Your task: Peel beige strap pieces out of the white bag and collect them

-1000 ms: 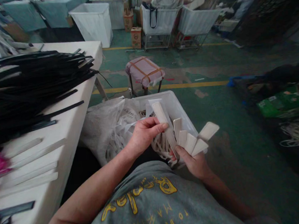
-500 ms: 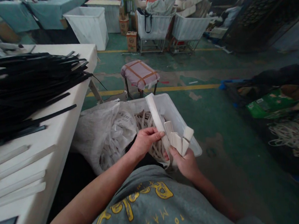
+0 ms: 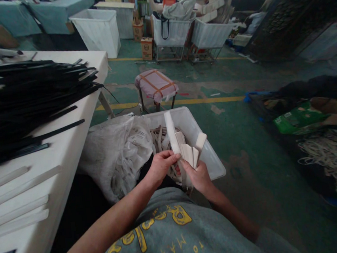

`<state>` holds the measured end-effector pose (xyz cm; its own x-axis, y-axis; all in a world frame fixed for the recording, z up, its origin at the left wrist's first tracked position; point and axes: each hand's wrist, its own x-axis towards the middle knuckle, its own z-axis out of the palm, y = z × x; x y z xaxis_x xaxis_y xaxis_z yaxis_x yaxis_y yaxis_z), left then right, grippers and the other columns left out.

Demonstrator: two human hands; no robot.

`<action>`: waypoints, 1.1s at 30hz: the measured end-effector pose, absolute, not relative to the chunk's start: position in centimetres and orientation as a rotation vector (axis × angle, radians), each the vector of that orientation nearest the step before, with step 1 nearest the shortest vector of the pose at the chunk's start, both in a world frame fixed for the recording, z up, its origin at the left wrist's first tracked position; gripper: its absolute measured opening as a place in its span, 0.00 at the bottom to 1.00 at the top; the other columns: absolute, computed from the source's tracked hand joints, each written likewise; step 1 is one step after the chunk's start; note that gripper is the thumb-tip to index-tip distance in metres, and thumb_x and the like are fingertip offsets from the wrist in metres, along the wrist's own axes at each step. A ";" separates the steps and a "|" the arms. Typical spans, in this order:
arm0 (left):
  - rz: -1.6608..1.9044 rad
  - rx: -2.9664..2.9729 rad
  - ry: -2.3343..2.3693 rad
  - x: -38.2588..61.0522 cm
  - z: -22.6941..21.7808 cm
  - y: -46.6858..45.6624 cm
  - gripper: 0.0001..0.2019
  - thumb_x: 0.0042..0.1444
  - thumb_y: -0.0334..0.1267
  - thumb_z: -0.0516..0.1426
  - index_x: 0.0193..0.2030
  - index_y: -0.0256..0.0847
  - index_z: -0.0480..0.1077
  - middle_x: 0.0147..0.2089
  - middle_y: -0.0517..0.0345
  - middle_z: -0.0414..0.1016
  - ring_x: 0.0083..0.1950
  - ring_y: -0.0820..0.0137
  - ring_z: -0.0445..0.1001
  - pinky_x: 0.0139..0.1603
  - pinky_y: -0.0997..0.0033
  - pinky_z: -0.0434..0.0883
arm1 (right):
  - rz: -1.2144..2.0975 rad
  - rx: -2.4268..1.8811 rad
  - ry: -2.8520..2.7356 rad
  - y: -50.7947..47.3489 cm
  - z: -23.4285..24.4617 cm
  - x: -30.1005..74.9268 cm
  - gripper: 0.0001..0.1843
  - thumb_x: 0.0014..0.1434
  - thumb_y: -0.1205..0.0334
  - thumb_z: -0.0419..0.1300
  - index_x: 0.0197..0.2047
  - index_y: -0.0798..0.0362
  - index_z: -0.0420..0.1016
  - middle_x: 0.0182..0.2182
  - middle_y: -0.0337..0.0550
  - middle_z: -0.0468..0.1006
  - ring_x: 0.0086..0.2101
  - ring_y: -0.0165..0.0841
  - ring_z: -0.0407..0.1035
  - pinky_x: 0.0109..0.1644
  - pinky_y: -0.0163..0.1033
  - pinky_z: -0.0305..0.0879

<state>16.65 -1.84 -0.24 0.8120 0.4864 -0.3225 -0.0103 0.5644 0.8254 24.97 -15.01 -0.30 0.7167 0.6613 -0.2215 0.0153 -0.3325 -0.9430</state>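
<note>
Cream strips (image 3: 185, 150), flat, narrow and round-ended, stood fanned upright over the white bin (image 3: 212, 166) of loose ones, just ahead of my chest. I had the right hand (image 3: 199, 177) clenched round their lower ends, thumb across the front. The left hand (image 3: 160, 166) sat alongside, wrist bent, fingertips pinching the tallest strip at the fan's left edge. A plastic bag (image 3: 114, 155) lay against the bin.

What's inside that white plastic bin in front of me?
Loose pale strips lie heaped in the white bin. The left hand, the right hand and the held strips they grip cover its near part; the bottom is hidden.
</note>
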 end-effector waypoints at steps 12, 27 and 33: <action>0.364 0.914 0.622 16.3 -0.8 -1.4 0.21 0.37 0.53 0.72 0.24 0.36 0.73 0.22 0.61 0.71 0.23 0.74 0.66 0.27 0.72 0.65 | 0.757 -1.818 -0.543 -14.3 -0.7 25.0 0.28 0.53 0.36 0.63 0.29 0.55 0.81 0.25 0.52 0.83 0.27 0.42 0.80 0.31 0.41 0.76; 0.443 0.894 0.666 16.5 -0.8 -0.2 0.20 0.36 0.50 0.73 0.24 0.37 0.73 0.23 0.62 0.72 0.24 0.75 0.68 0.30 0.73 0.67 | 0.824 -1.775 -0.583 -13.7 -0.8 25.2 0.24 0.55 0.40 0.63 0.30 0.56 0.82 0.26 0.50 0.83 0.26 0.40 0.79 0.31 0.40 0.76; 0.482 0.893 0.722 16.2 -0.5 0.8 0.20 0.34 0.48 0.74 0.26 0.36 0.75 0.26 0.61 0.74 0.29 0.76 0.69 0.34 0.75 0.67 | 0.924 -1.757 -0.514 -14.4 -1.3 24.0 0.21 0.54 0.42 0.65 0.32 0.54 0.81 0.26 0.49 0.83 0.25 0.40 0.79 0.29 0.41 0.76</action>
